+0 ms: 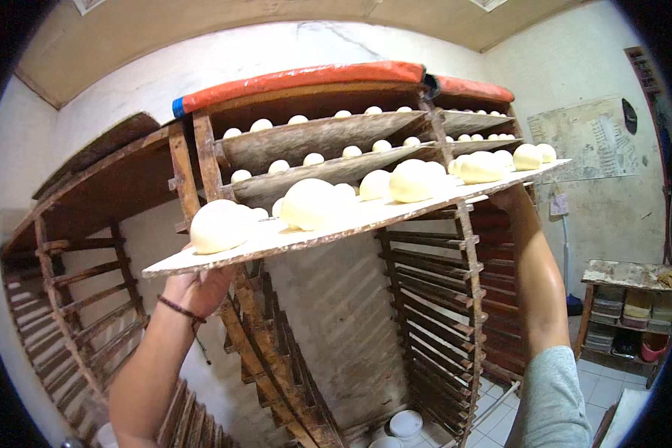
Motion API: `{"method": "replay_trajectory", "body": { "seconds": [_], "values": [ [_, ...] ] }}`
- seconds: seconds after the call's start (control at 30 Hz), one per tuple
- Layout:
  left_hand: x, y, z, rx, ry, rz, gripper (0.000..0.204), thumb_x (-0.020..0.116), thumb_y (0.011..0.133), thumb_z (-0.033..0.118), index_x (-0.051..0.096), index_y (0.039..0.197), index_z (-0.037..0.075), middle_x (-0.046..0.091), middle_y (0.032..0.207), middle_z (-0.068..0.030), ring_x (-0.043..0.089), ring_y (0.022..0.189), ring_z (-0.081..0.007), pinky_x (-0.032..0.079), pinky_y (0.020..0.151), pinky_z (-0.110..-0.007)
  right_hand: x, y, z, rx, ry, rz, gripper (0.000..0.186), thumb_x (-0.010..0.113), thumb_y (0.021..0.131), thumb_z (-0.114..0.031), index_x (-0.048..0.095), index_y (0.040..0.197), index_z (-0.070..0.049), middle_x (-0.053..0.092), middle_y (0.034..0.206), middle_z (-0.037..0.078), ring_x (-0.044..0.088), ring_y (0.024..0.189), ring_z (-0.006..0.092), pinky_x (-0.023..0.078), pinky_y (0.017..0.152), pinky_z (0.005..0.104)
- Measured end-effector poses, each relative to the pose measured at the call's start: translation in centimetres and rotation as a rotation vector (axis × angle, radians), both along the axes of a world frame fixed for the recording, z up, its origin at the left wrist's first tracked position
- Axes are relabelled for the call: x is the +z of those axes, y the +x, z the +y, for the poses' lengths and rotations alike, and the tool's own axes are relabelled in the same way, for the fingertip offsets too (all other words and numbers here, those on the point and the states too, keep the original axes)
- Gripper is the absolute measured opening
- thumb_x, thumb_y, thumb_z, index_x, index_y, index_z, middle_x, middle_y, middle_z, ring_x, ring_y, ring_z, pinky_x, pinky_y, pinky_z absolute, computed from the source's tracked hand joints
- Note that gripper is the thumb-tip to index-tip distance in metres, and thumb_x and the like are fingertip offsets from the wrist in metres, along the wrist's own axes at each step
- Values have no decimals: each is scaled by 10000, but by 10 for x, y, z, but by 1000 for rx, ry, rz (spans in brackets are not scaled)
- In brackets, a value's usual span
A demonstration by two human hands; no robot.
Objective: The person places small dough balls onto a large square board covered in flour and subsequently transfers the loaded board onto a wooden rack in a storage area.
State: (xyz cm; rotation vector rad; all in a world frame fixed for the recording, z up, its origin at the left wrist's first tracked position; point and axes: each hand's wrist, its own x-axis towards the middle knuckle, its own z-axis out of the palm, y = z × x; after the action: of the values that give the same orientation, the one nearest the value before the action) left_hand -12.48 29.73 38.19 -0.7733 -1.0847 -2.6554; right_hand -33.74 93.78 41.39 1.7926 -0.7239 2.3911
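Observation:
Raised before me is a long, pale wooden board (343, 234) carrying several round, cream-coloured dough balls (311, 204). It tilts in view, its right end higher than its left. My left hand (201, 289), with a dark bracelet at the wrist, holds the board from below near its left end; the fingertips are partly hidden under it. Under the right end my right hand (511, 196) supports the board, its fingers mostly hidden. Just behind stands a wooden rack (208, 153), where two upper boards (313, 142) bear rows of similar dough balls.
An orange-red cover (306, 80) lies on the rack's top. Slatted shelf supports (433, 299) line its lower bay. Another wooden rack (67, 291) stands left. White buckets (405, 424) sit on the floor below. At right is a small shelf unit (626, 275) with stacked things.

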Motion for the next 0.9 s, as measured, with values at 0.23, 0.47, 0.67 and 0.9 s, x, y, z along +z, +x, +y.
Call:
{"method": "replay_trajectory", "body": {
  "seconds": [0.23,0.47,0.67,0.9],
  "values": [
    [3,-29,48,40,-84,156,406,482,1097,81,447,1459,-99,557,1442,-259,588,1335,-383,623,1028,-297,-14,-88,14,-691,142,119,707,756,956,-437,448,1542,-189,456,1587,36,446,1461,232,377,1232,462],
    [-8,-75,41,218,-254,383,503,538,1092,177,398,1490,-97,477,1527,-279,465,1436,-431,413,1250,-498,-28,-128,10,-351,-139,-291,831,625,1001,-542,351,1528,39,452,1522,260,461,1428,409,395,1245,503],
    [-52,10,84,322,-280,403,614,541,1088,265,342,1551,-86,392,1600,-281,347,1521,-422,314,1286,-527,-62,31,-50,-315,-120,-379,752,494,1068,-429,298,1513,144,480,1466,338,494,1406,421,344,1275,517],
    [-17,83,173,216,-152,333,659,564,1091,347,384,1493,-143,421,1534,-382,378,1490,-480,392,1228,-578,-31,119,-17,-468,51,-294,669,552,1082,-340,329,1498,134,484,1400,417,591,1296,483,607,1052,506]
  ]
}}
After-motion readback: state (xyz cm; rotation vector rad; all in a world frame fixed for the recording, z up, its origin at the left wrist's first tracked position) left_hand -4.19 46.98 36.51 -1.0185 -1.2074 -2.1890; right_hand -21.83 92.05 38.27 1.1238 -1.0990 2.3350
